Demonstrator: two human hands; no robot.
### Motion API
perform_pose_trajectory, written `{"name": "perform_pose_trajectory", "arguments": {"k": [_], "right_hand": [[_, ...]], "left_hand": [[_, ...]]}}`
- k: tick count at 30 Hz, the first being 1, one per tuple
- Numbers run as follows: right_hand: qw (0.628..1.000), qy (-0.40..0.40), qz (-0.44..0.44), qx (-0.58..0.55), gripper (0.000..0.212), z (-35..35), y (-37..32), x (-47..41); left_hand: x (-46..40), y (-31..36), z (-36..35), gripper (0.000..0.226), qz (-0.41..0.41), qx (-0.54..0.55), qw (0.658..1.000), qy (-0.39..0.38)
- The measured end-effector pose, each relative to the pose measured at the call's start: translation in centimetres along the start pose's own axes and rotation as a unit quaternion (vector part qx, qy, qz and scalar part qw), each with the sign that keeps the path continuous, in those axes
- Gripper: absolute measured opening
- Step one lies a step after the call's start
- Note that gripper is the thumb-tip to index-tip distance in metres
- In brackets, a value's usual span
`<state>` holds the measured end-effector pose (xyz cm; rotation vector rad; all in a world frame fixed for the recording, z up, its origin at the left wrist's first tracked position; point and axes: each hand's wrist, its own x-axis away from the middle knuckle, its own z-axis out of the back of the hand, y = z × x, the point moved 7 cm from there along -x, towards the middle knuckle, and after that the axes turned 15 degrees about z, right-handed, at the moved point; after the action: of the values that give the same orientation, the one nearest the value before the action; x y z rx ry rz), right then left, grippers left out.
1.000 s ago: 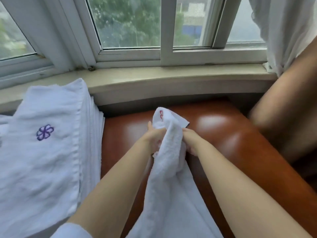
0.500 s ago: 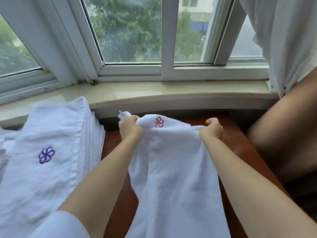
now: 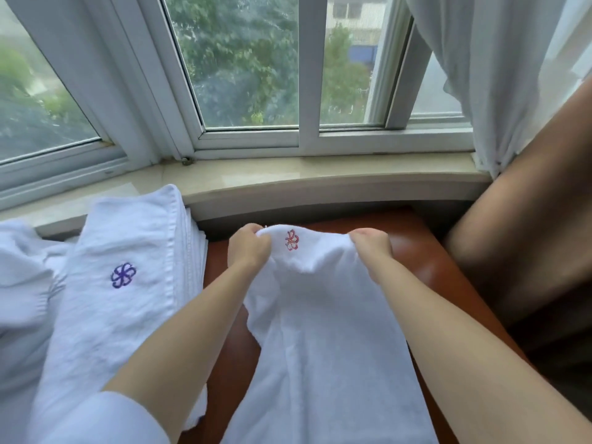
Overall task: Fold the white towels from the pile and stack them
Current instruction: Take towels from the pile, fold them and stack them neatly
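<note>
Left hand [image 3: 249, 248]: my fingers pinch the red-flowered towel [image 3: 320, 315] at its far edge.
Right hand [image 3: 371, 246]: fingers grip that edge too.
Stack of folded towels [image 3: 128, 251]: left, on the worktop [image 3: 426, 261].

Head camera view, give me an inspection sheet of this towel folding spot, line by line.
Surface: glossy brown table, partly covered by towels.
Job's things: towel with red emblem held up by its far edge; folded stack at left, purple emblem on top; loose towels far left.
Clutter: nothing seen.
Grippers: left hand and right hand each grip the held towel's far edge.
Cables: nothing seen.
Surroundings: window sill, window, white curtain, brown chair at right.
</note>
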<state>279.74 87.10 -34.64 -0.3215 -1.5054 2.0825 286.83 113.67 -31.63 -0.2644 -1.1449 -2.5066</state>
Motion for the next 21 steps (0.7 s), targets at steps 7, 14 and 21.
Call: {"name": "perform_pose_trajectory", "arguments": {"k": [7, 14, 21], "right_hand": [[0.997, 0.063, -0.003, -0.037, 0.018, 3.2, 2.2, 9.6], [0.960, -0.012, -0.259, 0.109, 0.113, 2.8, 15.1, 22.7], [0.946, -0.104, -0.261, 0.163, 0.054, 1.3, 15.8, 21.6]], "left_hand": [[8.7, -2.2, 1.7, 0.029, -0.007, -0.022, 0.995, -0.096], [15.5, -18.7, -2.8, 0.081, 0.258, 0.029, 0.940, -0.222], [15.4, -20.7, -4.6, 0.037, 0.354, 0.037, 0.888, -0.290]]}}
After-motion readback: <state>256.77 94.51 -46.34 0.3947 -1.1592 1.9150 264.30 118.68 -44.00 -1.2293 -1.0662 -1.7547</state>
